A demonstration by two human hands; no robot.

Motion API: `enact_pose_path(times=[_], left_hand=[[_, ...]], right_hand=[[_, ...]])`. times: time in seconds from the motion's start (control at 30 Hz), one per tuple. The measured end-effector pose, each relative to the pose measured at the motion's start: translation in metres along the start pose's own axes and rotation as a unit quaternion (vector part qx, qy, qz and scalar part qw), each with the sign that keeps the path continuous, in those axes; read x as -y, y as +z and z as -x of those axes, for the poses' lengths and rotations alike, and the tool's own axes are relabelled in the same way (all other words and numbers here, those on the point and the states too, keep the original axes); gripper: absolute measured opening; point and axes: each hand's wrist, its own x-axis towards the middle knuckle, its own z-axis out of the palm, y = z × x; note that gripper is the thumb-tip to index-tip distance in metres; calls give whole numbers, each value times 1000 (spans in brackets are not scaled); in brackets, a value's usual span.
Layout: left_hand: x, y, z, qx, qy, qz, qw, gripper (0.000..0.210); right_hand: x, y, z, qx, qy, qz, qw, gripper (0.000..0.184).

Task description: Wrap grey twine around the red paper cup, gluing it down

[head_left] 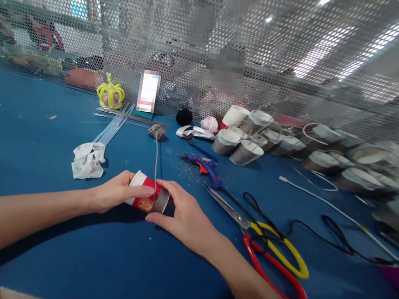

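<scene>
A red and white paper cup [137,200] lies tilted on its side between both hands, over the front middle of the blue table. My left hand [119,191] wraps round its white-rimmed end, thumb along the side. Round the other end, my right hand [179,211] closes with its fingers and thumb. Grey yarn [161,200] is wound in a band about that end of the cup. From there a strand [156,158] runs up to a small grey yarn ball [157,132] farther back on the table.
Scissors [244,222] with red and yellow handles and a blue glue gun [203,165] lie to the right. Several grey-wrapped cups [246,152] stand behind them. Crumpled white paper [88,159] and clear glue sticks [114,125] are at left. A perforated metal screen [186,29] rises behind.
</scene>
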Motion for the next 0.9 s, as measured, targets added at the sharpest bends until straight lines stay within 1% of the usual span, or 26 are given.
enact_pose_path(times=[0.2, 0.3, 0.37, 0.43, 0.57, 0.63, 0.67, 0.7, 0.73, 0.77, 0.8, 0.83, 0.87, 0.9], left_hand=[[-2, 3, 2, -28, -22, -13, 999, 25], [-3, 5, 3, -34, -22, -26, 999, 25], [-3, 7, 4, -29, -12, -43, 999, 23], [-3, 8, 5, -20, 1, -64, 998, 21], [-3, 8, 5, -28, 9, -103, 994, 21], [-3, 7, 5, -38, 3, -108, 993, 19], [-2, 7, 5, -40, 0, -105, 994, 19], [-2, 7, 5, -40, -3, -99, 994, 19], [-3, 7, 5, -38, -6, -89, 995, 19], [-3, 7, 5, -35, -8, -79, 996, 19], [-3, 8, 6, -32, -9, -69, 997, 19], [-4, 8, 6, -31, -9, -61, 998, 19], [-4, 8, 6, -31, -9, -57, 998, 19], [-4, 8, 6, -34, -9, -55, 998, 19]], right_hand=[[0, 4, 2, -3, -42, 40, 998, 58], [2, 5, 2, -10, -59, 61, 996, 61], [3, 5, 2, -8, -70, 55, 996, 64], [3, 5, 3, -3, -82, 28, 996, 64], [6, 5, 4, -11, -112, -24, 993, 54], [6, 1, 3, -37, -106, -27, 993, 42], [5, -3, 2, -61, -87, -21, 994, 35], [2, -9, 0, -94, -54, -7, 994, 28], [-2, -16, -3, -133, -8, 16, 991, 23], [-9, -25, -5, -165, 48, 48, 984, 23], [-17, -35, -9, -201, 113, 97, 968, 24], [-27, -45, -12, -208, 178, 156, 949, 25], [-37, -54, -15, -196, 237, 215, 927, 25], [-48, -62, -19, -188, 264, 235, 916, 25]])
